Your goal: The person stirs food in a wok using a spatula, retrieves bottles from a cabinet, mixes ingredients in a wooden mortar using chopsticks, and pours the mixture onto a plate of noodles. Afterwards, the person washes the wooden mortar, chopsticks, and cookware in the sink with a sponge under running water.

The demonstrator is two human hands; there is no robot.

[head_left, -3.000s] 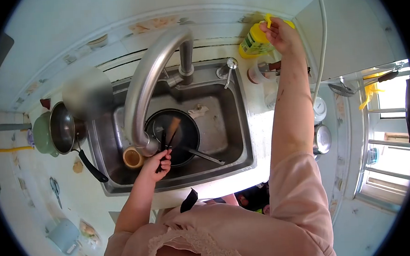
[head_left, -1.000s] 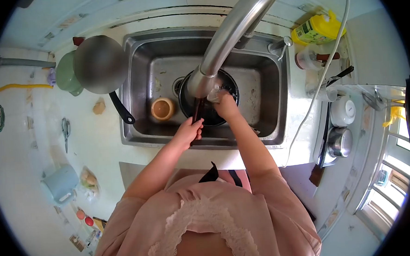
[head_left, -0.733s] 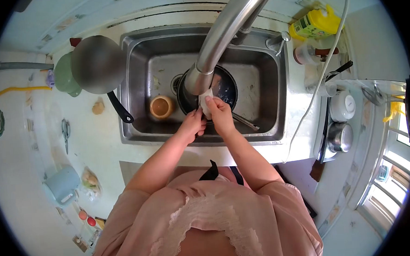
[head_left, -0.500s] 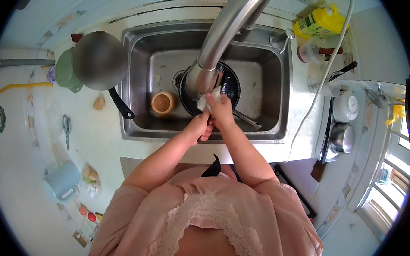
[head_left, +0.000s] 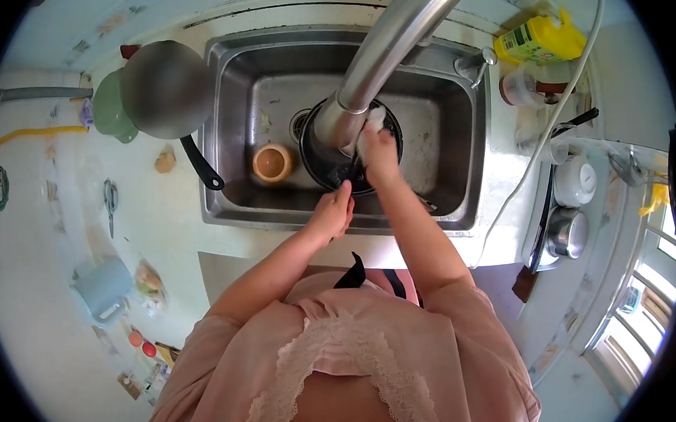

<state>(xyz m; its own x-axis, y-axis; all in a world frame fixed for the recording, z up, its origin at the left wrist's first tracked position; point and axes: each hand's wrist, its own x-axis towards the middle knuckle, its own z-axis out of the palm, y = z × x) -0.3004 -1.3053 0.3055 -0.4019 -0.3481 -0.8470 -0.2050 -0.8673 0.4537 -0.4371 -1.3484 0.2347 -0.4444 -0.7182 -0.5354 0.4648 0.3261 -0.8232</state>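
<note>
My left hand is closed round the dark handle of a utensil at the front of the sink. The utensil's far end is partly hidden by my right hand and the faucet. Over the black pan, my right hand presses a white cloth against the utensil. The pan lies on the sink bottom under the faucet, which covers part of it. A round wooden bowl stands left of the pan.
Left of the sink are a pot with a black handle, a green bowl, scissors and a blue pitcher. To the right are a yellow bottle, a white cable, a white bowl and a metal pot.
My right hand has come from the yellow bottle into the sink and taken hold of the cloth. Most recently it has moved away from my left hand, along the utensil towards the far side.
</note>
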